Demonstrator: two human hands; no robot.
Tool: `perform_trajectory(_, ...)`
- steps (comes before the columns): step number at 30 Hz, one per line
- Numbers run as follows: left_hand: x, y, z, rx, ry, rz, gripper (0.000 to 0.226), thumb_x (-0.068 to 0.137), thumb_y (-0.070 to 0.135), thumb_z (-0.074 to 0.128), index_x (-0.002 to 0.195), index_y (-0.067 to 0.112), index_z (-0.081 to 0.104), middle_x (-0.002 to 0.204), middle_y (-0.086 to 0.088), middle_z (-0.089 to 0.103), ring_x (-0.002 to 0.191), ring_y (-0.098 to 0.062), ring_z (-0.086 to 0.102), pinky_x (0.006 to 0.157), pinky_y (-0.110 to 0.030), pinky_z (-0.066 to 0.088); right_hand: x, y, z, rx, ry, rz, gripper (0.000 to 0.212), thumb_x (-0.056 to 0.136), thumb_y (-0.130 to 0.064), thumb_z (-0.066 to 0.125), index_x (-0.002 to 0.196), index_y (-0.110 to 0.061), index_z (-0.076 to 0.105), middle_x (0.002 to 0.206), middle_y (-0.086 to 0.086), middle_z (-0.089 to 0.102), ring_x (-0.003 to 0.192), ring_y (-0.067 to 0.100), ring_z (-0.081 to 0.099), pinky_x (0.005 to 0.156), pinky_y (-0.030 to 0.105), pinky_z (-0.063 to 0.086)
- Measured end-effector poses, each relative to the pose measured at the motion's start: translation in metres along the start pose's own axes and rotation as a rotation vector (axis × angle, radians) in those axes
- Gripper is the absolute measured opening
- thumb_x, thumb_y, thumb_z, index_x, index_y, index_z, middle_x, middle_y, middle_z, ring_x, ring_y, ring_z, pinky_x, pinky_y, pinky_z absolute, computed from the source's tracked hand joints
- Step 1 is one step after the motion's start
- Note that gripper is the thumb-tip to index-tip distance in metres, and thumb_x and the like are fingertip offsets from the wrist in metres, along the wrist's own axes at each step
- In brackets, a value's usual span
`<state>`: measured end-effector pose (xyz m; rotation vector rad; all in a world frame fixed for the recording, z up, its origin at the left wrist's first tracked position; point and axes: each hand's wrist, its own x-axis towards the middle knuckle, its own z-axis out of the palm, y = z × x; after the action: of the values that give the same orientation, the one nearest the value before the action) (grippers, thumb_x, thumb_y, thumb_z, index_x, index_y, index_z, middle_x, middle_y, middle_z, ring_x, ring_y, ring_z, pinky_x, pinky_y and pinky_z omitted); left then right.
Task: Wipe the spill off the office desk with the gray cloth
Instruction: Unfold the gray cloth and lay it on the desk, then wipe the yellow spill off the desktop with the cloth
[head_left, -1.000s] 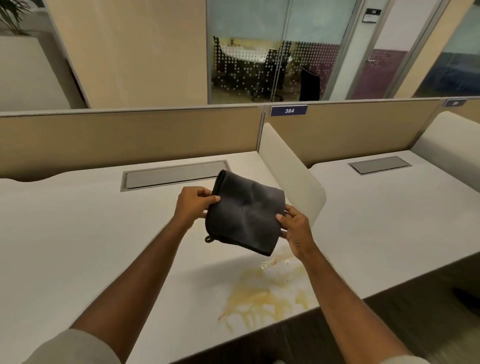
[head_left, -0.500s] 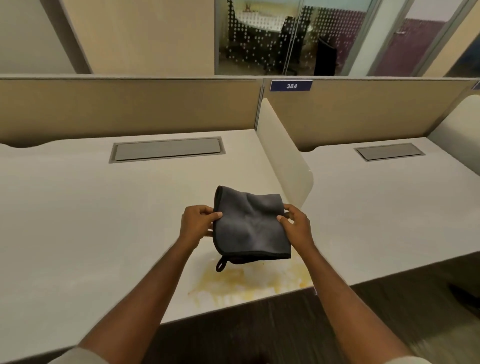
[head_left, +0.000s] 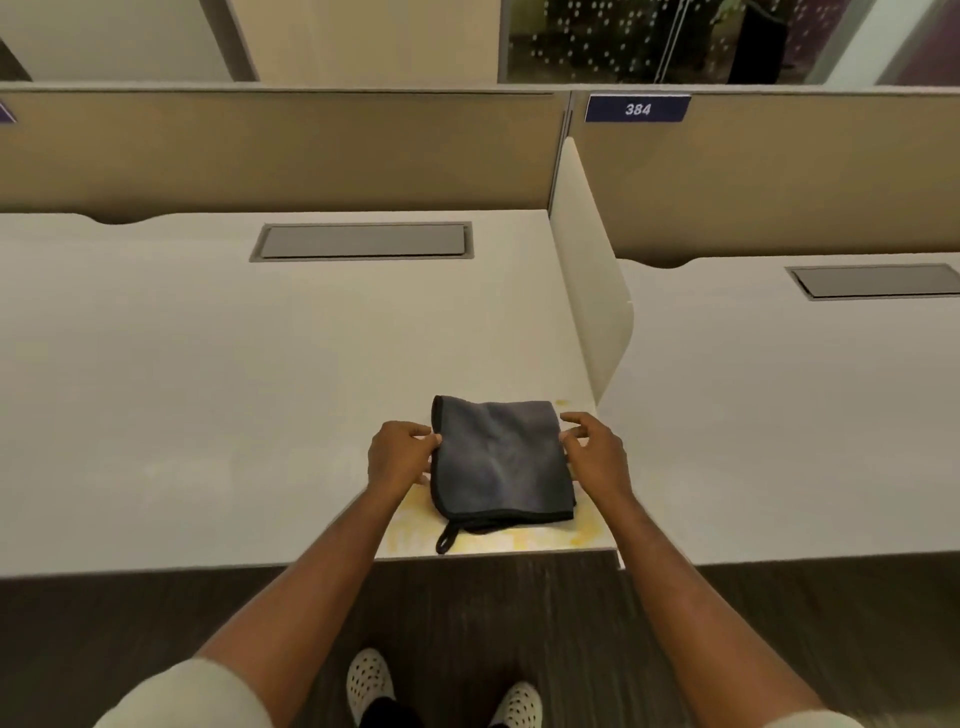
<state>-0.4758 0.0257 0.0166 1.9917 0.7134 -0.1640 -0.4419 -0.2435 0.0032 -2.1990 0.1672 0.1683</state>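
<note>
The gray cloth (head_left: 501, 457) hides most of the spill (head_left: 519, 540); the right desk (head_left: 779, 415) is cut off.

An open-plan office: partitioned desks (head_left: 208, 364), numbered nameplate (head_left: 637, 108), glass-walled meeting room (head_left: 649, 41).

The cloth (head_left: 501, 462) lies flat on the desk (head_left: 208, 389) near its front edge, over the spill (head_left: 524, 540), which shows at its front and sides. The left hand (head_left: 397, 457) is at the cloth's left edge, the right hand (head_left: 595, 454) at its right edge. Behind the cloth, a cable hatch (head_left: 362, 241) is set into the desk. A divider panel (head_left: 589, 291) stands to the right, with a second desk (head_left: 779, 415) beyond it. A partition (head_left: 280, 150) runs along the back, bearing a number plate (head_left: 637, 108).
</note>
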Motion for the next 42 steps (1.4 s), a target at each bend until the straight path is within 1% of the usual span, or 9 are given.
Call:
perform_trajectory(4, -0.005, -0.02, -0.014, 0.107, 0.193, 0.101, 0.037, 0.099, 0.032, 0.061, 0.133, 0.017, 0.066, 0.126, -0.009, 0.072, 0.106, -0.027, 0.071, 0.094, -0.036, 0.056, -0.006, 0.006, 0.006, -0.103, 0.091, -0.098, 0.032, 0.101, -0.026, 0.057, 0.132, -0.025, 0.061, 0.134, 0.0, 0.065, 0.12, 0.023, 0.062, 0.099, 0.036, 0.05)
perform_trajectory(6, -0.008, -0.035, -0.026, 0.256, 0.234, 0.239, 0.04, 0.1, 0.036, 0.06, 0.137, 0.022, 0.063, 0.132, -0.004, 0.068, 0.117, -0.025, 0.066, 0.095, -0.031, 0.05, -0.008, -0.001, 0.015, -0.124, 0.067, -0.203, 0.036, 0.099, -0.024, 0.058, 0.135, -0.022, 0.061, 0.139, 0.001, 0.061, 0.126, 0.023, 0.057, 0.105, 0.038, 0.047)
perform_trajectory(11, -0.001, -0.081, -0.054, 0.861, 0.071, 0.441, 0.065, 0.102, 0.052, 0.047, 0.159, 0.026, 0.029, 0.167, -0.004, 0.026, 0.154, -0.027, 0.027, 0.124, -0.043, 0.021, -0.011, -0.028, 0.057, -0.463, -0.085, -0.492, 0.053, 0.098, -0.039, 0.059, 0.148, -0.021, 0.05, 0.154, 0.009, 0.046, 0.142, 0.03, 0.042, 0.119, 0.046, 0.033)
perform_trajectory(13, 0.007, -0.093, -0.063, 0.964, 0.047, 0.455, 0.07, 0.103, 0.056, 0.039, 0.163, 0.027, 0.015, 0.171, -0.004, 0.007, 0.158, -0.027, 0.009, 0.127, -0.046, 0.007, -0.01, -0.033, 0.075, -0.632, -0.147, -0.489, 0.062, 0.101, -0.051, 0.047, 0.157, -0.026, 0.034, 0.166, 0.01, 0.027, 0.152, 0.031, 0.025, 0.125, 0.053, 0.019)
perform_trajectory(16, 0.017, -0.1, -0.077, 0.991, 0.069, 0.471, 0.072, 0.104, 0.058, 0.03, 0.163, 0.025, 0.008, 0.171, -0.007, -0.001, 0.159, -0.027, 0.001, 0.127, -0.047, 0.001, -0.008, -0.036, 0.095, -0.759, -0.206, -0.418, 0.07, 0.102, -0.061, 0.031, 0.163, -0.031, 0.01, 0.172, 0.01, -0.001, 0.158, 0.032, 0.001, 0.125, 0.061, 0.0)
perform_trajectory(22, 0.041, -0.105, -0.105, 1.035, 0.078, 0.476, 0.105, 0.075, 0.073, -0.035, 0.162, 0.024, -0.001, 0.17, -0.008, -0.01, 0.158, -0.029, -0.003, 0.126, -0.054, 0.0, -0.008, -0.034, 0.113, -0.864, -0.203, -0.334, 0.076, 0.1, -0.069, 0.017, 0.161, -0.034, -0.011, 0.169, 0.009, -0.02, 0.156, 0.033, -0.017, 0.12, 0.067, -0.011)
perform_trajectory(29, 0.07, -0.125, -0.123, 0.969, 0.039, 0.359, 0.101, 0.072, 0.082, -0.027, 0.159, 0.033, -0.01, 0.17, -0.007, -0.013, 0.157, -0.037, -0.005, 0.115, -0.074, 0.008, -0.008, -0.029, 0.117, -0.913, -0.158, -0.33, 0.074, 0.1, -0.069, 0.016, 0.161, -0.036, -0.011, 0.17, 0.008, -0.015, 0.157, 0.029, -0.015, 0.122, 0.065, -0.006)
perform_trajectory(35, 0.081, -0.142, -0.123, 0.951, 0.034, 0.392, 0.083, 0.089, 0.077, 0.003, 0.162, 0.037, 0.007, 0.172, -0.007, -0.001, 0.157, -0.036, -0.002, 0.114, -0.077, 0.008, -0.008, -0.023, 0.122, -0.908, -0.107, -0.343, 0.072, 0.101, -0.067, 0.018, 0.162, -0.037, -0.005, 0.171, 0.005, -0.012, 0.158, 0.028, -0.011, 0.123, 0.063, -0.003)
perform_trajectory(42, 0.086, -0.149, -0.121, 0.935, 0.059, 0.41, 0.079, 0.093, 0.077, 0.007, 0.162, 0.038, 0.01, 0.172, -0.006, 0.001, 0.158, -0.035, -0.001, 0.115, -0.076, 0.005, -0.005, -0.02, 0.122, -0.906, -0.091, -0.362, 0.072, 0.099, -0.069, 0.011, 0.161, -0.038, -0.006, 0.172, 0.004, -0.01, 0.158, 0.026, -0.01, 0.124, 0.064, -0.001)
